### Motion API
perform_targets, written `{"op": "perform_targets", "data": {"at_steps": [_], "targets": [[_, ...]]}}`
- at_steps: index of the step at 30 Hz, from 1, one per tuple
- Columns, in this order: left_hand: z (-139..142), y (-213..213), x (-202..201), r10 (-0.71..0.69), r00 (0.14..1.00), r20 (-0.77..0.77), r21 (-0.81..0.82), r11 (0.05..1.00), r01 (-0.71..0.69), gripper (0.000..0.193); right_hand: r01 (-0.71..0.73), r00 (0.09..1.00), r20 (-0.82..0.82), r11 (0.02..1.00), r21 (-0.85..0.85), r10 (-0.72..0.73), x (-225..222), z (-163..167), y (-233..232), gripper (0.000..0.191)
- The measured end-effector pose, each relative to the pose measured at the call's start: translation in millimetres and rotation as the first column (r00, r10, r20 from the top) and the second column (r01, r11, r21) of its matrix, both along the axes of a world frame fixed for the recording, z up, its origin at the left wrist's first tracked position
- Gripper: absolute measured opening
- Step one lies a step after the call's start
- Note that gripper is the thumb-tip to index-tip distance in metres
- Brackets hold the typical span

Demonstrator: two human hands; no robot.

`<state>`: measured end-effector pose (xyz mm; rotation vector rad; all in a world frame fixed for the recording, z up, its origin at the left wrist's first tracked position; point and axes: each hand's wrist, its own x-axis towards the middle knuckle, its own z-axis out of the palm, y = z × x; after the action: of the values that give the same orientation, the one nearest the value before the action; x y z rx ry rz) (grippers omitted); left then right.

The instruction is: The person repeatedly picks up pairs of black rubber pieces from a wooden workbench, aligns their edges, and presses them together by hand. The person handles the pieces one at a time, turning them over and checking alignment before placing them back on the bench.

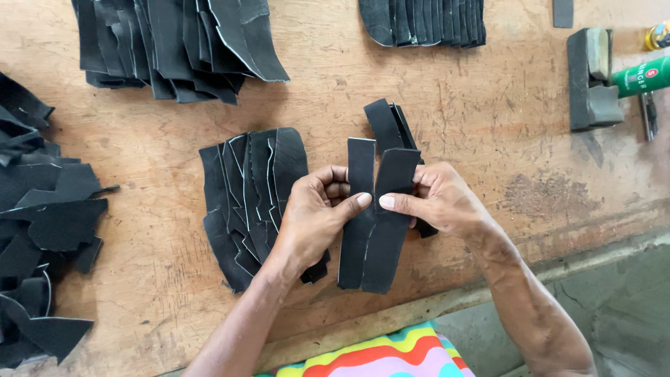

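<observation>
You hold two long black leather strips (373,223) side by side, upright over the front edge of the bench (474,119), their inner edges touching along the middle. Your left hand (314,213) pinches the left strip, thumb tip pressed on its face and fingers curled behind; your right hand (436,199) grips the right strip the same way — thumb in front, fingers folded behind. Both wrists angle inward from the bottom of the view, thumbs nearly meeting at the seam.

Just behind your left hand lies one fanned stack of black cut pieces (251,192); a smaller pile of strips (389,122) lies behind your right. Farther out sit two more stacks along the far edge (174,45) (426,21), and a loose heap (42,223) lies at the left. A grey sharpening block (590,80) and a green tube (642,77) rest at the right.
</observation>
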<state>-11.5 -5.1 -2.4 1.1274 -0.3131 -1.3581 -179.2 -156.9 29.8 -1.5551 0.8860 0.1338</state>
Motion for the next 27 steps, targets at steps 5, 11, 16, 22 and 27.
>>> {"op": "perform_targets", "data": {"at_steps": [5, 11, 16, 22, 27], "targets": [[-1.9, -2.5, -1.2, 0.018, 1.0, 0.011, -0.028, 0.999, -0.018, 0.027, 0.059, 0.987, 0.148, 0.998, 0.026, -0.062, -2.1, -10.5, 2.6, 0.017], [-6.8, -2.5, -0.5, 0.032, 0.992, -0.125, -0.003, 0.999, -0.033, 0.03, 0.135, 0.974, 0.173, 0.989, 0.067, -0.145, -4.4, -14.5, 7.5, 0.016], [-9.8, -1.9, -0.7, 0.035, 0.994, -0.102, -0.045, 0.998, -0.04, 0.027, 0.153, 0.966, 0.192, 0.981, 0.116, -0.173, -5.1, -15.3, 3.6, 0.015], [-5.3, -3.5, 0.9, 0.01, 0.997, -0.074, -0.012, 1.0, -0.011, 0.027, 0.141, 0.965, 0.206, 0.983, 0.121, -0.163, -6.0, -17.8, 0.5, 0.014], [1.1, -2.6, 1.9, -0.002, 0.997, -0.072, 0.021, 1.0, 0.003, 0.028, 0.158, 0.969, 0.178, 0.984, 0.084, -0.171, -4.2, -15.9, 2.3, 0.014]]}}
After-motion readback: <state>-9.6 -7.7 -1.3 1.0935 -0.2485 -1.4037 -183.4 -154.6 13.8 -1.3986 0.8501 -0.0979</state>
